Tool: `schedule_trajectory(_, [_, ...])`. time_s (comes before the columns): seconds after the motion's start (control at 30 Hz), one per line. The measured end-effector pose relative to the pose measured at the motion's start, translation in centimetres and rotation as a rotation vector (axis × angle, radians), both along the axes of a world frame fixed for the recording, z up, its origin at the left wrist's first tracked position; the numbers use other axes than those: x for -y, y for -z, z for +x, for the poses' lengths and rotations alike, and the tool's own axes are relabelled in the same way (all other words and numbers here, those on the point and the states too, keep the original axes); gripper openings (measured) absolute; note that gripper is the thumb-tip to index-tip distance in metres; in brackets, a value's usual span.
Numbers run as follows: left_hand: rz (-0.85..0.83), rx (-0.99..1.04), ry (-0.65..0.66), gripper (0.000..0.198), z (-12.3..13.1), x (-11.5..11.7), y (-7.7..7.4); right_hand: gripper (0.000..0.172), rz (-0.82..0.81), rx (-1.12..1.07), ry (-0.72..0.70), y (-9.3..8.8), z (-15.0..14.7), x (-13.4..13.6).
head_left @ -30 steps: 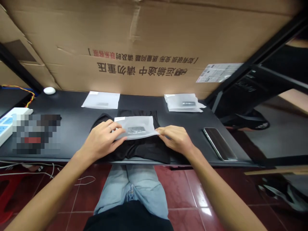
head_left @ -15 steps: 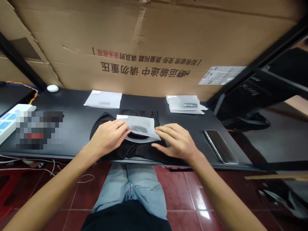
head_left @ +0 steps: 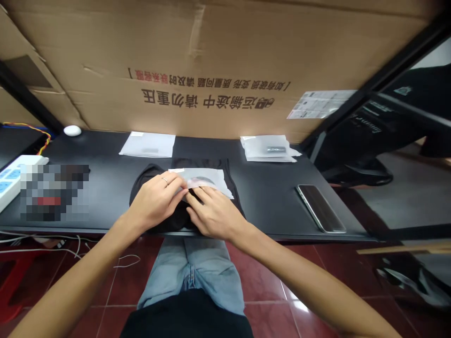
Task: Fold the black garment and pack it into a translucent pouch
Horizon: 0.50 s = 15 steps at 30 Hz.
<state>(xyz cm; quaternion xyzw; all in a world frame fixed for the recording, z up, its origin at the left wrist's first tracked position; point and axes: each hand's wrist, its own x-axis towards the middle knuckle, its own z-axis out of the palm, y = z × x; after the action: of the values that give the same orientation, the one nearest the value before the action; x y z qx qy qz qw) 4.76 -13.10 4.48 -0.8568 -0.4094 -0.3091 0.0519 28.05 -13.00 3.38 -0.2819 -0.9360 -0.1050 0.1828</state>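
Note:
A frosted plastic pouch (head_left: 222, 177) lies on folded black cloth (head_left: 234, 185) at the table's front edge. My left hand (head_left: 155, 195), with a ring on one finger, pinches the pouch's left side near its mouth. The fingers of my right hand (head_left: 214, 211) reach into the mouth, stretched out, with the thumb apart below. Their tips show faintly through the plastic. Something dark is in the pouch by those fingertips; its kind cannot be made out.
One frosted pouch (head_left: 148, 144) lies at the back left, a stack of pouches (head_left: 266, 149) at the back right. A phone (head_left: 320, 209) rests on the right. Leftward are a power strip (head_left: 21, 173) and a white rounded object (head_left: 72, 131). A cardboard sheet (head_left: 211, 56) stands behind.
My right hand has moved left from the pouch's right corner and its fingers have gone into the mouth. My left hand keeps its hold. The view has shifted slightly.

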Motion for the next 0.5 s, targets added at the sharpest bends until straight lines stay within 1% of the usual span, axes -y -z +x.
schedule_trajectory(0.13, [0.014,0.01,-0.006,0.012,0.4,0.2,0.1,0.036,-0.11,0.077,0.176,0.1,-0.1,-0.1])
schedule_trajectory(0.23, [-0.012,0.001,-0.008,0.013,0.5,0.4,0.1,0.045,-0.228,0.149,0.24,-0.2,-0.3,-0.1])
schedule_trajectory(0.27, [-0.032,0.005,-0.052,0.015,0.4,0.4,0.2,0.05,-0.254,0.161,0.24,-0.3,-0.3,-0.1])
schedule_trajectory(0.3, [-0.057,0.015,-0.128,0.02,0.1,0.4,0.3,0.055,-0.271,0.165,0.233,-0.3,-0.2,0.0])
schedule_trajectory(0.37, [-0.141,0.045,-0.336,0.034,-0.7,0.1,0.7,0.061,-0.276,0.165,0.231,-0.4,-0.2,0.0])
schedule_trajectory(0.4, [-0.199,0.061,-0.427,0.037,-1.2,-0.1,0.9,0.06,-0.265,0.17,0.239,-0.4,-0.2,0.0])
schedule_trajectory(0.43, [-0.267,0.08,-0.476,0.039,-1.6,-0.4,1.1,0.057,-0.247,0.181,0.251,-0.4,-0.2,-0.1])
schedule_trajectory(0.47, [-0.345,0.103,-0.475,0.039,-2.0,-0.6,1.2,0.053,-0.224,0.201,0.261,-0.3,-0.3,-0.1])
schedule_trajectory(0.5, [-0.426,0.138,-0.438,0.039,-2.2,-0.9,1.4,0.047,-0.198,0.228,0.266,-0.3,-0.3,-0.2])
